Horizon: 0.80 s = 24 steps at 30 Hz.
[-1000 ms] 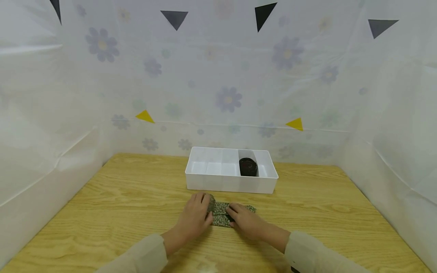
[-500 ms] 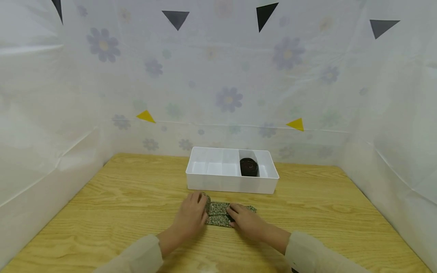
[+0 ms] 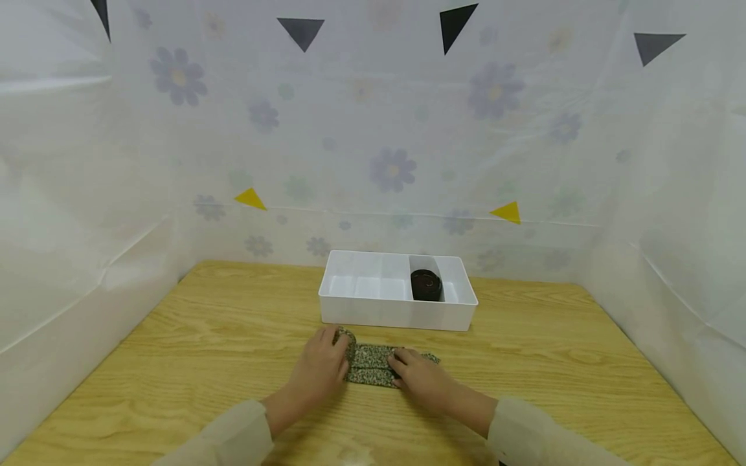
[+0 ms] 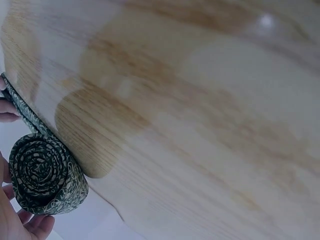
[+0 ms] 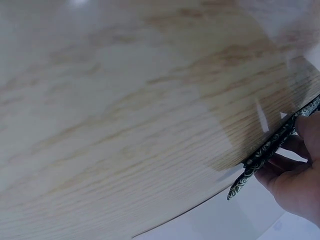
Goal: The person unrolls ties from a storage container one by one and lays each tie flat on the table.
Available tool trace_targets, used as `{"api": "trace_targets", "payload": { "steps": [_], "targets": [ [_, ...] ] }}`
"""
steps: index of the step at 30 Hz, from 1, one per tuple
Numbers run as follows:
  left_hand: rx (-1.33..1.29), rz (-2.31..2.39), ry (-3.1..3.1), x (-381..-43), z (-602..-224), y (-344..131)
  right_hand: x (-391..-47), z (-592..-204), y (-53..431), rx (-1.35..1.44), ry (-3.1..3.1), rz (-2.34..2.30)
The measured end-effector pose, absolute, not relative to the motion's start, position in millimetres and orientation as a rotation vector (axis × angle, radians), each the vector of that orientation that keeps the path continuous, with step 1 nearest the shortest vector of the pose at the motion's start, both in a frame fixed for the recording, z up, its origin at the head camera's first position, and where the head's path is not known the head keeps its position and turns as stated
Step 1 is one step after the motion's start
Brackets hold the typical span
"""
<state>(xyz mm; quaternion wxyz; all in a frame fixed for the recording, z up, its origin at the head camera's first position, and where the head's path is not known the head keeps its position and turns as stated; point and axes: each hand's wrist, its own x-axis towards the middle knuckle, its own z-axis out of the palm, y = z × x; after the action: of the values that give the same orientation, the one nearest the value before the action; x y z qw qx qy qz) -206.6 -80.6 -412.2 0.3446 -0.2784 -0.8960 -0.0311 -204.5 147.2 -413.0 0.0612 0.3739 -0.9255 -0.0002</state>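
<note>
While the left grip (image 3: 317, 364) curls round the rolled end of the patterned strip (image 3: 370, 362), its flat stretch lies between hands on the surface (image 3: 233, 330), the bent-fingered right grip (image 3: 428, 383) pinching near the tail.

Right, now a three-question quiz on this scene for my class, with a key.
1. What does the left hand hold? A, nothing; B, the rolled end of the patterned cloth; C, a yellow triangle.
2. True or false: the right hand touches the white box.
3. Fill in: the dark object sits in the box's second compartment from the ___ in the head view.

Key: 1 B; 2 false, it holds the cloth; 3 right.
</note>
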Motion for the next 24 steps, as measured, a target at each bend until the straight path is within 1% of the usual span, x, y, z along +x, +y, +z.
{"api": "trace_targets", "payload": {
  "steps": [8, 17, 24],
  "targets": [
    [-0.724, -0.1, -2.329, -206.4, -411.4, -83.7, -203.3, -415.0, 145.9, 1.086, -2.801, -0.013],
    [-0.73, -0.109, -2.337, -207.3, -411.3, -86.5, -200.2, -410.1, 144.4, 1.099, -2.772, -0.002],
    [-0.731, -0.119, -2.352, -205.9, -409.8, -88.0, -200.7, -413.0, 144.9, 1.111, -2.759, 0.125]
  ]
}}
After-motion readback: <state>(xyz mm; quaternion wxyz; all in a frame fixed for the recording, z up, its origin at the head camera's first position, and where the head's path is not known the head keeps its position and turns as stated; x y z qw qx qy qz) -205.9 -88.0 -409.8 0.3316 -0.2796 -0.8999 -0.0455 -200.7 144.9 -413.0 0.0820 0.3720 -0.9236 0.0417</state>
